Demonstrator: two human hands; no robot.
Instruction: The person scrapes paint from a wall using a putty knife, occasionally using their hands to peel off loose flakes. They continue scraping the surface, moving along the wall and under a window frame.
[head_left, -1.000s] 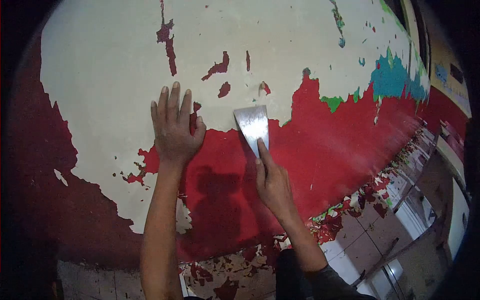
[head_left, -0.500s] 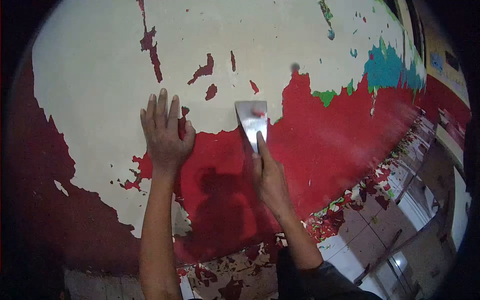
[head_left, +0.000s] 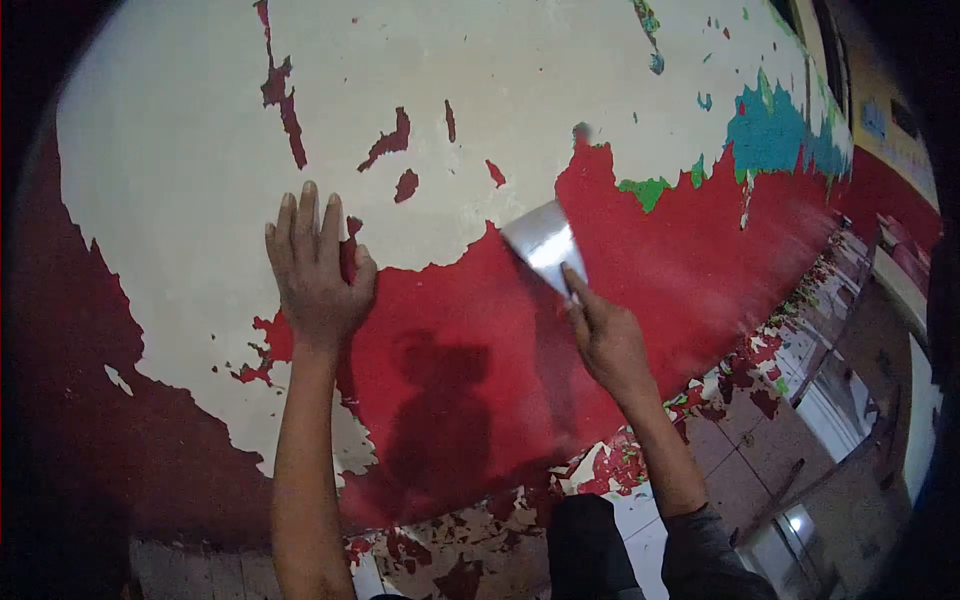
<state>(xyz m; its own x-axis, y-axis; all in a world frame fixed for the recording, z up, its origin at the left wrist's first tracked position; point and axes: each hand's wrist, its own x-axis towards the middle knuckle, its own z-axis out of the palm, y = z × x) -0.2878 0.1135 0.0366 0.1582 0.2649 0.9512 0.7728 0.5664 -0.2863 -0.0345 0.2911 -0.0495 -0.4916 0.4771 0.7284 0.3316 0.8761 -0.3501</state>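
Note:
My left hand (head_left: 318, 270) lies flat against the wall, fingers stretched upward, mostly over the off-white layer (head_left: 200, 200) and beside the bared red patch (head_left: 440, 310). In my right hand (head_left: 612, 340) is a paint scraper (head_left: 545, 245) with a wide shiny metal blade; its handle is mostly hidden in my grip. The blade tilts up and to the left, its edge at the ragged border between off-white and red. Small red spots, such as one long fleck (head_left: 495, 173), show within the off-white above the blade.
Green (head_left: 645, 192) and teal (head_left: 768, 128) patches show at the upper right of the wall. Along its foot, paint flakes (head_left: 620, 465) in red, white and green litter the tiled floor (head_left: 770, 445). A dark red strip (head_left: 90, 400) borders the lower left.
The scraper has moved right and slightly down, and its blade now tilts left. Off-white has come away where the blade was, baring more red. My left hand stays flat on the wall.

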